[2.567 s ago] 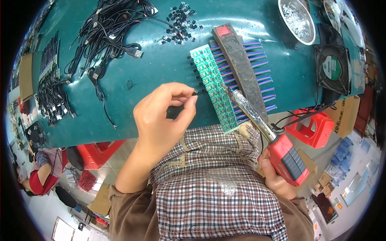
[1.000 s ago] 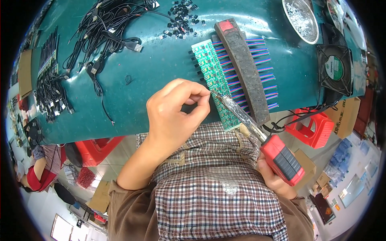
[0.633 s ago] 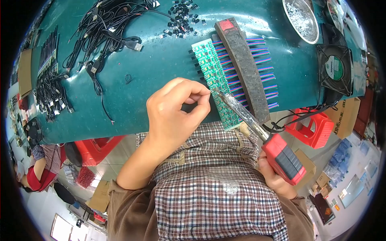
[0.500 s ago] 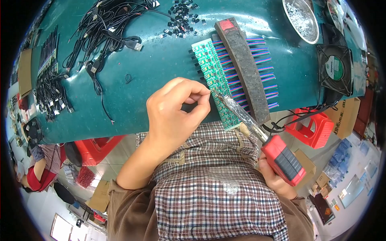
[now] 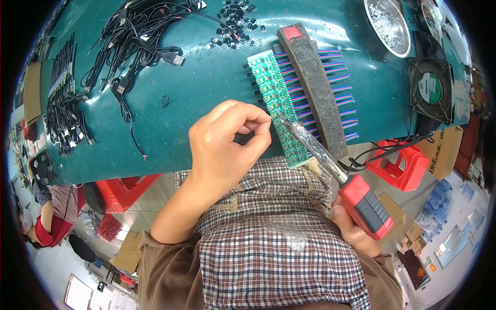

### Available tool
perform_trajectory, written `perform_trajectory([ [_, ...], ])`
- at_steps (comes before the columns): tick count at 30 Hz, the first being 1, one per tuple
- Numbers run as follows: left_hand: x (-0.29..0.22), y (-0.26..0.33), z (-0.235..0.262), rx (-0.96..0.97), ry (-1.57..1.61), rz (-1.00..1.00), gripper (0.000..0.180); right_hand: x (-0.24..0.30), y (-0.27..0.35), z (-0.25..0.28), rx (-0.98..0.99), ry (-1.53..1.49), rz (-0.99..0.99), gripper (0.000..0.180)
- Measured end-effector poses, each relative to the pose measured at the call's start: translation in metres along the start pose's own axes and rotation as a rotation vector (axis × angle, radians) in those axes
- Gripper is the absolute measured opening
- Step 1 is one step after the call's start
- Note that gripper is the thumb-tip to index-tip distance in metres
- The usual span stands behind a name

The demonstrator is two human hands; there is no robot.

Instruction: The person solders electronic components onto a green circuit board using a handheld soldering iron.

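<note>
Green circuit strip (image 5: 274, 106): left hand (image 5: 227, 144), earlier apart, is now pinching at its edge; right hand (image 5: 354, 230) is gripping soldering iron (image 5: 330, 168), tip touching.

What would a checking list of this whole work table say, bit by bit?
Surface: teal table, glossy, with scattered parts.
Job's things: green circuit board strip with coloured ribbon wires under a dark grey bar; soldering iron tip at the strip.
Clutter: small black components; metal bowl; black fan.
Grippers: left hand pinches at the strip's edge, what it pinches is too small to tell; right hand grips the iron's red handle.
Cables: black cables in tangles and bundles.
Surroundings: red stools, cardboard boxes, another person at lower left.
</note>
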State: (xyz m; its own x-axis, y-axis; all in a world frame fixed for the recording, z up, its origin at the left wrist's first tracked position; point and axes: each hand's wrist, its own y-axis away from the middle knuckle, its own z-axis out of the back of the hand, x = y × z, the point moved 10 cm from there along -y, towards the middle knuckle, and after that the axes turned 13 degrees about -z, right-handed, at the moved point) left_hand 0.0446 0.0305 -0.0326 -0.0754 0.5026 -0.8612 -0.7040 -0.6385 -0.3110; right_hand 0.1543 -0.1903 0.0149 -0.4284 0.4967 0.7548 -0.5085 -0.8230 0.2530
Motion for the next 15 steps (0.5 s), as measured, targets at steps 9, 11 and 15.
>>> perform_trajectory([
  [9,0.000,-0.003,0.000,0.002,0.002,0.013,0.015,-0.040,0.015,0.023,-0.107,-0.054,-0.255,0.012],
  [11,-0.004,-0.005,-0.002,0.009,0.011,-0.002,0.015,-0.046,0.012,0.039,-0.258,-0.285,-0.337,0.008],
  [15,0.001,0.000,0.001,0.020,0.009,0.045,0.012,-0.028,-0.028,0.080,-0.563,-0.456,0.083,0.020],
])
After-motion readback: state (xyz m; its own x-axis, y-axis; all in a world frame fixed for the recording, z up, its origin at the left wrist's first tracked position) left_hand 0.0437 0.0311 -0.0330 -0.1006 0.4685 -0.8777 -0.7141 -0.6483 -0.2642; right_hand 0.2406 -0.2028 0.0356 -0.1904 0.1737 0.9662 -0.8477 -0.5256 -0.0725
